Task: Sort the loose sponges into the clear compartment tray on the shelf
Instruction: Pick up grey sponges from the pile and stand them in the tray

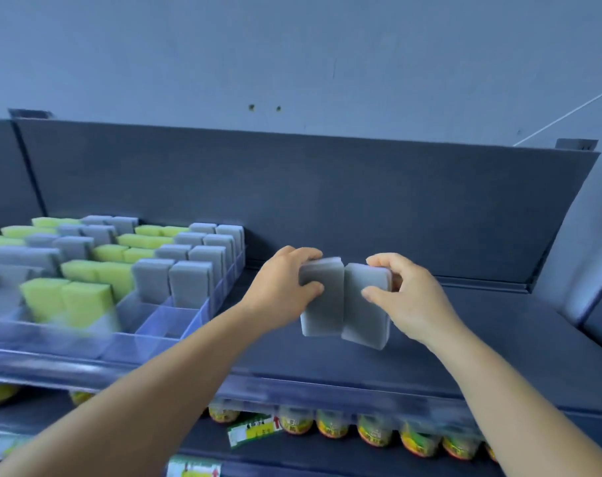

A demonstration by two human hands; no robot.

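Step in hand: transfer of 2 grey sponges to the clear tray (175, 325). The left hand (282, 287) pinches the left sponge (322, 304); the right hand (409, 297) pinches the right sponge (365, 311). Both sponges are held side by side above the shelf (464, 339), right of the tray. Next move likely requires carrying them left to the empty front compartments.

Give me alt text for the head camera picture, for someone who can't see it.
Two bare hands each grip a gray sponge, left hand on one sponge and right hand on another, side by side above a dark shelf. To the left, a clear tray holds upright gray and yellow-green sponges.
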